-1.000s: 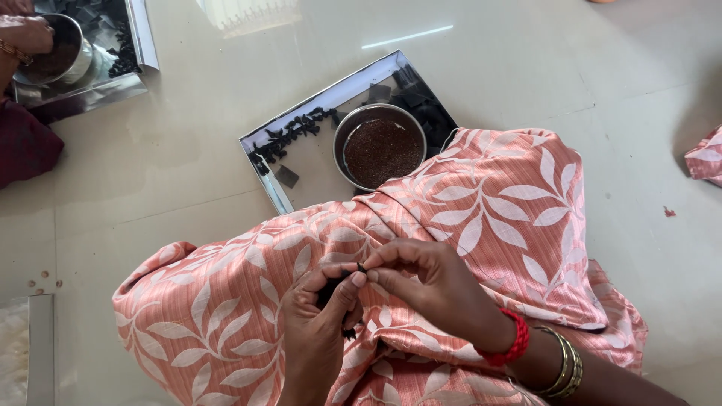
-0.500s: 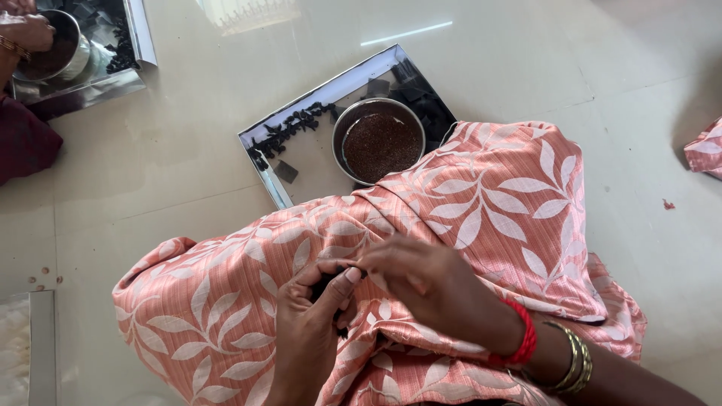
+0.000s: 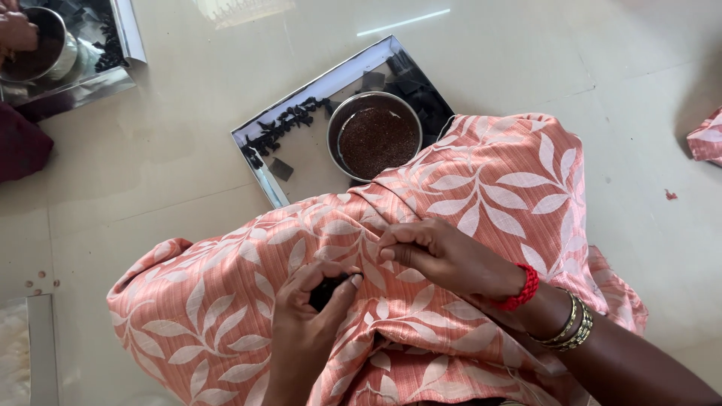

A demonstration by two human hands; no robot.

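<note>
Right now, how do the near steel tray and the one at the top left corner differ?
The near tray lies wholly in view, partly under the peach leaf-print cloth; the far tray is cut off by the frame. The near tray's bowl stands untouched, while another person's hand rests on the far tray's bowl. Both trays are shiny steel with dark pieces.

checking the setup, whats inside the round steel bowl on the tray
The steel bowl holds a dark reddish-brown, fine-grained fill nearly to the rim. The fill covers the bottom.
</note>
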